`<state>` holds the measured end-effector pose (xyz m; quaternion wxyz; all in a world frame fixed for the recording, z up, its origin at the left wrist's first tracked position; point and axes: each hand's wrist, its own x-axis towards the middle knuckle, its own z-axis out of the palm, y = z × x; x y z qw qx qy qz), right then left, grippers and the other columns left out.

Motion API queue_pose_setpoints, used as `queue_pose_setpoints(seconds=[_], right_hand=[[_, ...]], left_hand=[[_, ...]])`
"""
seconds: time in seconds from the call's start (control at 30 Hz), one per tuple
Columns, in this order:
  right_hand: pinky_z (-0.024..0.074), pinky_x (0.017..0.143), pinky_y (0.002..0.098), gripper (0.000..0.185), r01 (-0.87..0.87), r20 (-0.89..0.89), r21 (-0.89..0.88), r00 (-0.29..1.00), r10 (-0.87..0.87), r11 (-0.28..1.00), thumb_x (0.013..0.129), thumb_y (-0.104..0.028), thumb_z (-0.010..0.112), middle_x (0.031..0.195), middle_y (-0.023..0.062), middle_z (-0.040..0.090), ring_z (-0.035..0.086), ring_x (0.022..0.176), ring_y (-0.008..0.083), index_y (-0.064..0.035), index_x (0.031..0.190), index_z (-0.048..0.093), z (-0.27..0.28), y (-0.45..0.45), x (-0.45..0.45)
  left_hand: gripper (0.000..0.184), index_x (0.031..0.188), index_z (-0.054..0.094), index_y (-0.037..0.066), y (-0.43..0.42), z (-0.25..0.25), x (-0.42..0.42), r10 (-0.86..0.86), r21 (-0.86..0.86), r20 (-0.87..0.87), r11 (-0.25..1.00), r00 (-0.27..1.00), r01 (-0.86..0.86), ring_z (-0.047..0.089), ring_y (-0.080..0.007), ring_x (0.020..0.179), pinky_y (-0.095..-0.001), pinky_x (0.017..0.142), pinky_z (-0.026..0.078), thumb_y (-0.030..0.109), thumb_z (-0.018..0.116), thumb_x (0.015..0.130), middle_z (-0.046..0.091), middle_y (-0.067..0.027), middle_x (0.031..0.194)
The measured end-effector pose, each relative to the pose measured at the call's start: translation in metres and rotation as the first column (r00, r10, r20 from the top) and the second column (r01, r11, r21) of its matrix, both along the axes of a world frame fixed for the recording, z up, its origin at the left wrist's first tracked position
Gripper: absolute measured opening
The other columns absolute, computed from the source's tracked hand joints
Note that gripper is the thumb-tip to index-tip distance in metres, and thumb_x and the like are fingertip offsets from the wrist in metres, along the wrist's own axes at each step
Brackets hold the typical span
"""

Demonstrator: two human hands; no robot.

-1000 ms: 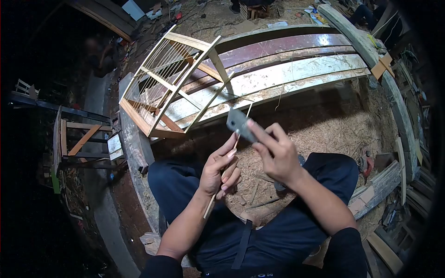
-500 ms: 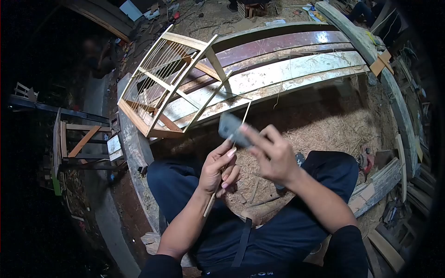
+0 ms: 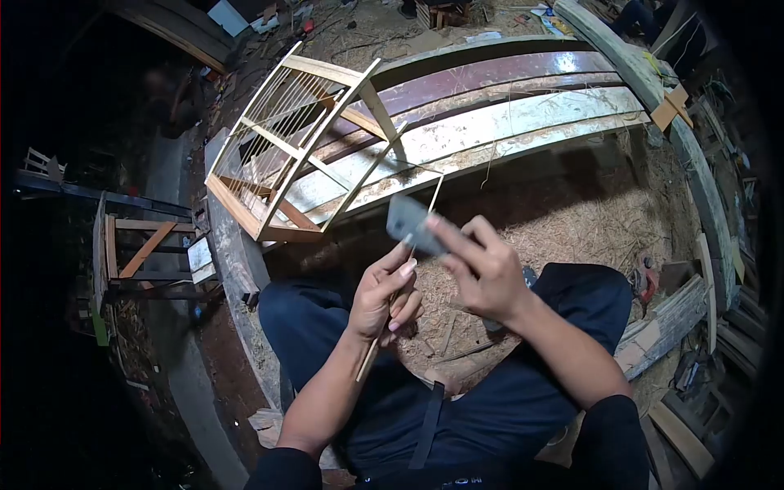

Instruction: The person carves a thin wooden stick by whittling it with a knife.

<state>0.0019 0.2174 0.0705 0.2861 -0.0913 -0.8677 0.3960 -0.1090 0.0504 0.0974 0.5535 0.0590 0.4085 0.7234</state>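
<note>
My left hand (image 3: 385, 296) is closed round a thin wooden stick (image 3: 367, 359), which slants up past my fingers towards the bench. My right hand (image 3: 483, 265) grips a flat grey metal blade with a dark hole (image 3: 411, 224), slightly blurred. The blade lies across the stick just above my left fingertips, and it hides part of the stick. Beyond my hands, a wooden frame with thin parallel bars (image 3: 302, 153) rests tilted on the plank bench (image 3: 523, 122).
Shavings (image 3: 563, 216) cover the ground before my knees. A red-handled tool (image 3: 648, 282) lies at the right near wood pieces. A long beam (image 3: 702, 188) runs down the right side. A wooden stand (image 3: 147, 249) is at the left, and a dim person (image 3: 167, 102) sits farther back.
The blade in my right hand has shifted a little to the left and down along the stick since the earliest frame. My left hand has stayed nearly in place.
</note>
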Motion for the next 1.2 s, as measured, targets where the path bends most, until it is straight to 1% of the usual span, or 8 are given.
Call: queue_pose_setpoints(seconds=[0.2, 0.33, 0.53, 0.73, 0.87, 1.0, 1.1, 1.2], right_hand=[[0.0503, 0.051, 0.038, 0.053, -0.121, -0.063, 0.026, 0.99, 0.122, 0.992, 0.09, -0.017, 0.07, 0.083, 0.0111, 0.056, 0.059, 0.058, 0.0253, -0.0207, 0.141, 0.059, 0.008, -0.009, 0.003], [0.0511, 0.052, 0.0393, 0.054, 0.043, 0.005, -0.051, 0.999, -0.043, 0.998, 0.089, -0.014, 0.07, 0.085, 0.0116, 0.058, 0.06, 0.058, 0.0255, -0.0203, 0.141, 0.059, 0.003, 0.012, -0.003], [0.0507, 0.054, 0.039, 0.055, 0.001, 0.003, -0.079, 1.0, -0.001, 0.997, 0.089, -0.015, 0.07, 0.085, 0.0118, 0.056, 0.06, 0.059, 0.0273, -0.0228, 0.142, 0.058, 0.006, 0.007, 0.001], [0.0502, 0.054, 0.04, 0.053, -0.059, -0.061, -0.009, 0.996, 0.059, 0.998, 0.09, -0.013, 0.069, 0.084, 0.0123, 0.057, 0.06, 0.059, 0.0265, -0.0226, 0.142, 0.059, 0.008, 0.001, 0.003], [0.05, 0.053, 0.0386, 0.055, 0.079, 0.002, -0.038, 0.997, -0.079, 0.996, 0.09, -0.016, 0.071, 0.084, 0.0104, 0.057, 0.059, 0.058, 0.0246, -0.0222, 0.143, 0.058, 0.002, 0.016, 0.0], [0.0504, 0.052, 0.0374, 0.052, -0.111, -0.057, 0.006, 0.992, 0.111, 0.994, 0.09, -0.017, 0.07, 0.084, 0.0102, 0.057, 0.059, 0.057, 0.0234, -0.0197, 0.142, 0.059, 0.005, -0.008, 0.005], [0.0515, 0.052, 0.0376, 0.053, 0.025, -0.01, -0.064, 1.0, -0.026, 0.998, 0.09, -0.018, 0.07, 0.084, 0.0111, 0.056, 0.059, 0.057, 0.0239, -0.0208, 0.142, 0.058, -0.002, 0.008, -0.001], [0.0512, 0.053, 0.0379, 0.051, -0.122, 0.017, -0.033, 0.992, 0.123, 0.992, 0.091, -0.017, 0.068, 0.085, 0.0123, 0.057, 0.059, 0.058, 0.0247, -0.0197, 0.142, 0.059, 0.009, -0.01, 0.007]], left_hand=[[0.051, 0.153, 0.039, 0.012, -0.006, -0.008, 0.0, -0.012, 0.081, 0.052, 0.997, 0.999, 0.008, 0.032, -0.0085, 0.033, -0.0238, 0.038, 0.029, 0.017, 0.052, 0.104, 0.033, 0.0028, 0.048], [0.053, 0.154, 0.037, 0.01, -0.001, 0.008, 0.004, -0.033, 0.002, -0.019, 0.999, 0.999, 0.033, 0.03, -0.0072, 0.033, -0.0231, 0.038, 0.029, 0.016, 0.052, 0.103, 0.035, 0.0033, 0.048], [0.05, 0.151, 0.041, 0.004, 0.0, 0.009, 0.005, 0.025, -0.038, -0.016, 0.999, 1.0, -0.025, 0.028, -0.0041, 0.034, -0.0212, 0.035, 0.028, 0.01, 0.051, 0.102, 0.057, 0.0002, 0.064], [0.054, 0.155, 0.036, 0.006, -0.006, 0.002, -0.001, -0.064, 0.012, 0.021, 0.998, 0.998, 0.064, 0.028, -0.0047, 0.034, -0.0217, 0.037, 0.029, 0.011, 0.051, 0.103, 0.047, 0.0021, 0.055], [0.042, 0.145, 0.049, 0.005, -0.002, 0.005, 0.002, 0.009, 0.016, 0.031, 1.0, 0.999, -0.009, 0.028, -0.0063, 0.032, -0.0218, 0.035, 0.025, 0.012, 0.05, 0.104, 0.035, 0.0032, 0.048], [0.047, 0.151, 0.043, 0.008, -0.007, -0.004, -0.002, 0.006, 0.014, 0.036, 1.0, 0.999, -0.006, 0.03, -0.0079, 0.032, -0.0219, 0.036, 0.026, 0.012, 0.048, 0.104, 0.034, 0.0025, 0.047], [0.027, 0.126, 0.06, 0.004, 0.0, 0.008, 0.003, 0.044, -0.019, 0.067, 0.999, 0.997, -0.043, 0.028, -0.008, 0.03, -0.0235, 0.033, 0.024, 0.015, 0.047, 0.105, 0.035, 0.0018, 0.046], [0.039, 0.143, 0.052, 0.005, -0.009, -0.012, -0.003, 0.015, 0.089, 0.018, 0.996, 1.0, -0.017, 0.026, -0.0074, 0.032, -0.0231, 0.033, 0.025, 0.015, 0.046, 0.106, 0.032, 0.0028, 0.047]])
